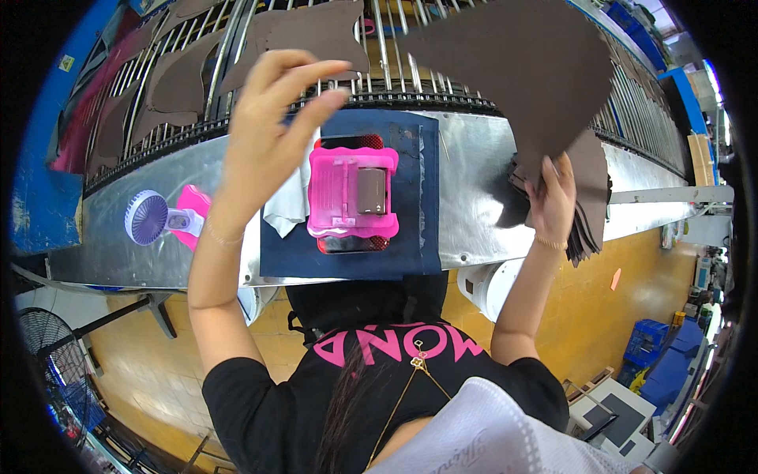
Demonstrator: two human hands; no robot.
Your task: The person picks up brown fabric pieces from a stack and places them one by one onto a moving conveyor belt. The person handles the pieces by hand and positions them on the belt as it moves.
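Beyond pink shirt lettering (388,344), brown sheet (521,71)

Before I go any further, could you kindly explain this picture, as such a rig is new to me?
There is no machine arm here: one wide fisheye camera on the person's head looks down, so straight edges bend and the person's black shirt shows below. The left hand is raised open, holding nothing visible. The right hand holds a dark brown sheet by its narrow end, near a stack of similar pieces. On the metal table lie a blue mat bearing a pink plastic holder and a white cloth, with a purple mini fan to the left. Beyond is a conveyor of metal rods carrying more brown pieces.
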